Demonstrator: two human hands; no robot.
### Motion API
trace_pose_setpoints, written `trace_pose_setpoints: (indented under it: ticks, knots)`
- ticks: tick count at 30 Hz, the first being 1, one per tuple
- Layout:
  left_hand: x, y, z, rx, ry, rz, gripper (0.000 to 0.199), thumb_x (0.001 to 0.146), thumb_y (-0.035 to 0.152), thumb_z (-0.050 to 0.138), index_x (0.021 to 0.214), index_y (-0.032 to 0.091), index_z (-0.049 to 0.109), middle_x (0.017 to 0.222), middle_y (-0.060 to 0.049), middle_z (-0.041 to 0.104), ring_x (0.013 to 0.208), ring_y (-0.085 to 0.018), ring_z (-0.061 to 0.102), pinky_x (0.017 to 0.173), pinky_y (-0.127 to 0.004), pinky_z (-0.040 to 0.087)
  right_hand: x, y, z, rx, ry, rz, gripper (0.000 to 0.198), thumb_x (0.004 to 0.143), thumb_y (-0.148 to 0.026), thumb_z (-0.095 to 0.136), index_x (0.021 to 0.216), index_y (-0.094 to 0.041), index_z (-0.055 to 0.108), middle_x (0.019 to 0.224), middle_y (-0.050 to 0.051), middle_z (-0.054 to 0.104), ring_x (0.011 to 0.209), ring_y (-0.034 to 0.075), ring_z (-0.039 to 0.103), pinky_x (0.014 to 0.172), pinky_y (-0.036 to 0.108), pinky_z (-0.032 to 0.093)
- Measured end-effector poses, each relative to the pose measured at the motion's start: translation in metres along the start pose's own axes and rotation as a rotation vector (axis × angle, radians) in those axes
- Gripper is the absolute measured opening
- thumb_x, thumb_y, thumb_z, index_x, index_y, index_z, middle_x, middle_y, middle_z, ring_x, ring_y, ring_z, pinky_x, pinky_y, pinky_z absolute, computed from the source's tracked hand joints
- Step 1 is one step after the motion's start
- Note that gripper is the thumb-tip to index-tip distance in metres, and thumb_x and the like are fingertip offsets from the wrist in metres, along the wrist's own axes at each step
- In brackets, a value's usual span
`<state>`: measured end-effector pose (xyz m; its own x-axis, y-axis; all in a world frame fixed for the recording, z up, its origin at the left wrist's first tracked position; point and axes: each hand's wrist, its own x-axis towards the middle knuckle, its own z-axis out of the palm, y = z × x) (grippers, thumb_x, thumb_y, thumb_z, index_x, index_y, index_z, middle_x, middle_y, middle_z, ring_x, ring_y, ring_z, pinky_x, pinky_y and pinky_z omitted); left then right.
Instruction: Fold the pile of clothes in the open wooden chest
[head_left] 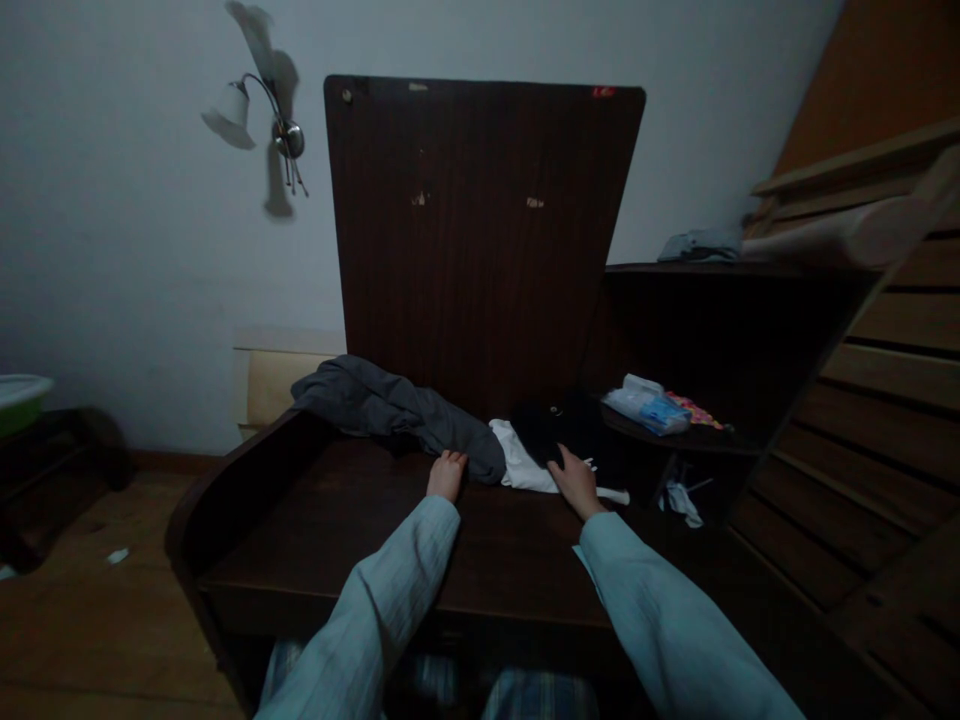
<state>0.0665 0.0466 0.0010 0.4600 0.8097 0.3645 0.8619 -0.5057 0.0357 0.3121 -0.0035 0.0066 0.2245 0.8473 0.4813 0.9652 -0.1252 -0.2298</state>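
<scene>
Along the back of a dark wooden desk [300, 535] lies a crumpled dark grey garment [405, 405]. My left hand [448, 474] is at its front edge, fingers curled together against the cloth. To the right, a folded black garment [559, 420] lies partly over a white cloth [517, 462]. My right hand [576, 482] is closed at the black garment's front edge, above the white cloth; its fingertips are partly hidden in the dark fabric.
A dark upright panel [480, 230] stands behind the desk. On the right, a corner shelf [697, 440] bears a plastic-wrapped blue and white packet [649, 408]. Beyond it leans a slatted wooden frame [885, 380]. A wall lamp [289, 138] hangs at upper left.
</scene>
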Motion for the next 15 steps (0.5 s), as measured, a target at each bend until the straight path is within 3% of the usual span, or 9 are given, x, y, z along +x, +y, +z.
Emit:
trace_pose_setpoints:
  ticks: [4, 7, 10, 12, 15]
  knots:
    - [0.000, 0.001, 0.000, -0.011, 0.015, -0.007, 0.031, 0.083, 0.009, 0.034, 0.104, 0.017, 0.055, 0.098, -0.007, 0.059, 0.095, -0.019, 0.047, 0.080, -0.028, 0.039, 0.001, 0.001, -0.013, 0.020, -0.163, -0.225, 0.041, 0.078, -0.037, 0.044, 0.109, -0.013, 0.054, 0.111, 0.012, 0.058, 0.102, 0.023, 0.052, 0.083, 0.031, 0.040]
    - [0.000, 0.002, 0.000, -0.018, 0.010, -0.014, 0.031, 0.082, 0.008, 0.035, 0.104, 0.016, 0.056, 0.098, -0.008, 0.059, 0.095, -0.020, 0.047, 0.080, -0.029, 0.040, 0.025, 0.004, -0.029, 0.003, -0.190, -0.204, 0.036, 0.083, -0.036, 0.035, 0.100, -0.016, 0.059, 0.101, 0.010, 0.063, 0.094, 0.021, 0.056, 0.080, 0.031, 0.041]
    - [-0.001, 0.003, 0.001, -0.053, 0.009, -0.017, 0.032, 0.080, 0.008, 0.037, 0.105, 0.015, 0.055, 0.099, -0.008, 0.058, 0.096, -0.020, 0.046, 0.081, -0.030, 0.040, 0.053, 0.014, -0.040, -0.093, -0.071, -0.205, 0.032, 0.081, -0.025, 0.039, 0.104, -0.014, 0.057, 0.110, 0.010, 0.059, 0.103, 0.022, 0.051, 0.087, 0.033, 0.036]
    - [-0.004, 0.004, 0.003, -0.088, 0.019, -0.022, 0.033, 0.078, 0.009, 0.039, 0.108, 0.015, 0.053, 0.102, -0.009, 0.057, 0.099, -0.021, 0.045, 0.083, -0.030, 0.040, 0.066, 0.024, -0.038, -0.156, -0.038, -0.184, 0.036, 0.076, -0.020, 0.045, 0.111, -0.013, 0.053, 0.121, 0.011, 0.051, 0.112, 0.024, 0.044, 0.092, 0.034, 0.032]
    - [-0.009, 0.002, 0.007, -0.147, 0.031, -0.029, 0.037, 0.076, 0.011, 0.041, 0.112, 0.015, 0.051, 0.110, -0.008, 0.055, 0.104, -0.021, 0.042, 0.086, -0.030, 0.038, 0.074, 0.041, -0.022, -0.157, -0.104, -0.072, 0.046, 0.073, -0.025, 0.051, 0.117, -0.012, 0.049, 0.129, 0.013, 0.042, 0.117, 0.026, 0.038, 0.094, 0.035, 0.031]
